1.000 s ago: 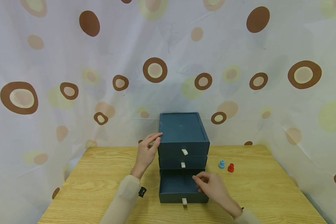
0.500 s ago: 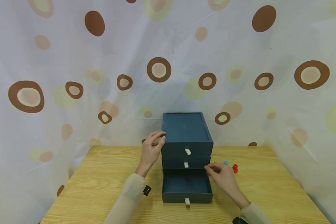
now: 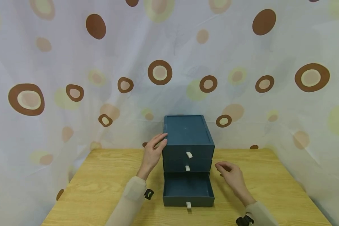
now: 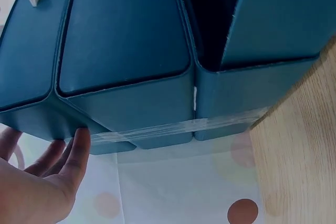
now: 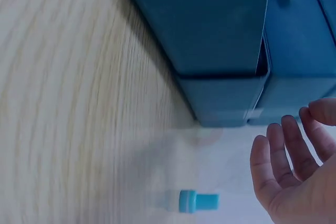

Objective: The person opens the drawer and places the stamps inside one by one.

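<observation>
A dark blue cabinet of three stacked drawers (image 3: pixel 187 130) stands at the back of the table. Its bottom drawer (image 3: pixel 188 201) is pulled out and bare inside. Against the cabinet's upper left side rest the fingertips of my left hand (image 3: pixel 152 155), its fingers fairly straight, also seen in the left wrist view. My right hand (image 3: pixel 233 177) hovers just right of the cabinet, fingers loosely bent and holding nothing. Near it in the right wrist view is a small light-blue stepped plastic piece (image 5: pixel 197 201). The head view has this piece hidden behind the right hand; a red one is out of sight.
White pull tabs, such as the top one (image 3: pixel 189 155), stick out from the drawer fronts. Clear tape (image 4: pixel 197 125) runs along the cabinet's side. The wooden table (image 3: pixel 101 188) ends at a dotted curtain (image 3: pixel 115 47) behind.
My right hand has moved from above the drawer out to the right, past the cabinet's side, and now covers the small blue and red pieces. The left hand keeps its place on the cabinet.
</observation>
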The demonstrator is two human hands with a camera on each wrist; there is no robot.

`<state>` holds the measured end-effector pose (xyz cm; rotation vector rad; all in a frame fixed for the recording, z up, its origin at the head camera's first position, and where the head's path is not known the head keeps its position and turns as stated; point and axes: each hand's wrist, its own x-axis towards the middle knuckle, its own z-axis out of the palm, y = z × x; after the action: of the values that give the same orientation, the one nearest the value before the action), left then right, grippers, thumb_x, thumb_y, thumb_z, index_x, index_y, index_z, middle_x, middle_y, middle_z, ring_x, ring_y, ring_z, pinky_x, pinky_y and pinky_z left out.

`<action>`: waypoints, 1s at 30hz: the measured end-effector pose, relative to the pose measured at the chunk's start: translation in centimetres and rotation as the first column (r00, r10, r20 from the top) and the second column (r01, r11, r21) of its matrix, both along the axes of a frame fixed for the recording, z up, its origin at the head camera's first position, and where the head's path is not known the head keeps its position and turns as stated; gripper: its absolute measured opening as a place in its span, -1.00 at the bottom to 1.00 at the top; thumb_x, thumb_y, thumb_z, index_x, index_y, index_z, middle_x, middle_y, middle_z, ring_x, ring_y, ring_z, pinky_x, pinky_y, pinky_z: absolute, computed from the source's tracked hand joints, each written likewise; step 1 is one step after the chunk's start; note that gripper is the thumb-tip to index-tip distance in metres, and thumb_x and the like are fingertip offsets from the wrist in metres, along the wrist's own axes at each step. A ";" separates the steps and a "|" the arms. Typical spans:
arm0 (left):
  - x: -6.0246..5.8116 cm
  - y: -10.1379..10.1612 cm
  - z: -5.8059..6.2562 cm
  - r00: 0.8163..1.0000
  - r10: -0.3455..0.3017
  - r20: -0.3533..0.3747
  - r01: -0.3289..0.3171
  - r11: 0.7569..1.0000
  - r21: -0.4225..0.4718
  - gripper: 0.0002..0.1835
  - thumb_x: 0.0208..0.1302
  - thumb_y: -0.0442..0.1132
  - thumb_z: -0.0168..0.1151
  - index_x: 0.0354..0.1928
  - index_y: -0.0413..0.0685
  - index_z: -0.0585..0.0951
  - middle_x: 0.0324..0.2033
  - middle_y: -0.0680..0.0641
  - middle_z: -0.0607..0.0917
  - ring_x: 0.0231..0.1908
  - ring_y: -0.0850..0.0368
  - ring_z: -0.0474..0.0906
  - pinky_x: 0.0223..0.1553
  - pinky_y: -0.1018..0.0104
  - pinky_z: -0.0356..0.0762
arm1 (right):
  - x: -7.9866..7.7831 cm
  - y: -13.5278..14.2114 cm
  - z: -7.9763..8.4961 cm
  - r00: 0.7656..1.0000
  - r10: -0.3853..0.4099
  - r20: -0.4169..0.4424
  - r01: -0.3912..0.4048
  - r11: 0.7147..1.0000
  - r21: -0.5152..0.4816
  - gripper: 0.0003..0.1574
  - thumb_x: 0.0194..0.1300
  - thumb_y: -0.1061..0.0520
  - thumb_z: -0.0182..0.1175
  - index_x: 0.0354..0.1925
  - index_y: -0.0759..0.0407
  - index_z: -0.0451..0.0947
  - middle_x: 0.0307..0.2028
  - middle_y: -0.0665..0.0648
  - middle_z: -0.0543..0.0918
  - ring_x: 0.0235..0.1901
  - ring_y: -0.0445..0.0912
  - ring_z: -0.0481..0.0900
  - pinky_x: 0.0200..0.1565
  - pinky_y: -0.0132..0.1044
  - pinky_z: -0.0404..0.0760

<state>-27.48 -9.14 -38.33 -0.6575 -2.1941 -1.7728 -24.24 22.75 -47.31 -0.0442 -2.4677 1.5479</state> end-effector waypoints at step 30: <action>0.2 0.3 0.0 0.999 0.017 0.027 -0.017 1.000 0.010 -0.51 0.49 -0.18 0.06 0.38 -0.15 0.39 0.38 -0.21 0.37 0.33 -0.18 0.33 0.29 -0.10 0.37 | -1.5 9.6 -0.8 0.992 -0.098 0.078 0.116 0.953 -0.280 -0.75 0.40 -0.02 0.19 -0.02 -0.02 0.66 -0.27 -0.45 0.57 -0.21 -0.48 0.53 -0.15 -0.47 0.64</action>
<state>-27.32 -8.87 -38.35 -0.6145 -2.2001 -1.7931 -25.79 32.33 -48.08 -0.2740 -2.2248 1.8654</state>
